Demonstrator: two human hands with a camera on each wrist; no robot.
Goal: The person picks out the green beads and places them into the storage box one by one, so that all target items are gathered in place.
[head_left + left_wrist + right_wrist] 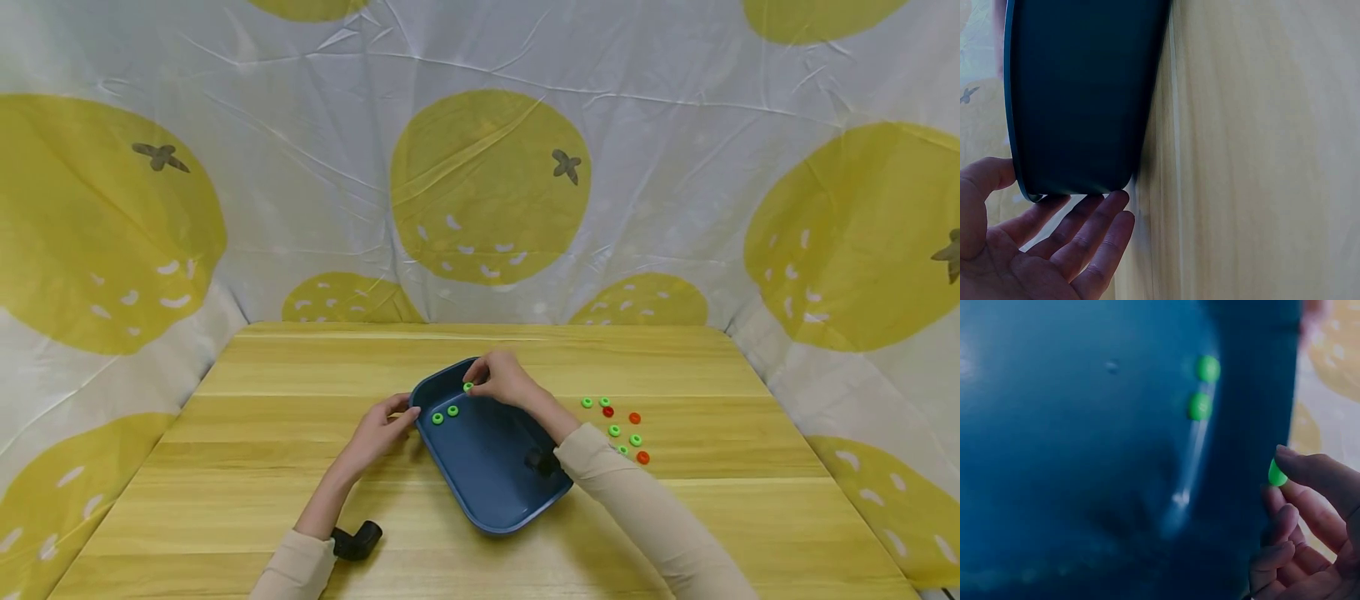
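Observation:
A deep blue rectangular tray [487,475] sits at an angle on the wooden table. My left hand [384,429] grips its far left corner, thumb at the rim and fingers against the outer wall [1085,94]. Over the tray's far end, my right hand [506,382] pinches a small green ring [468,387] between thumb and fingertip; the right wrist view shows this ring [1278,473] edge-on, beside the far wall. Two more green rings, one left [437,418] and one right [453,411], lie side by side on the tray floor along that wall.
To the right of the tray, several loose green rings [614,431] lie on the table [720,533], among them a dark red ring [608,412] and two orange ones [635,418]. A fruit-patterned cloth [645,192] hangs behind the table's far edge.

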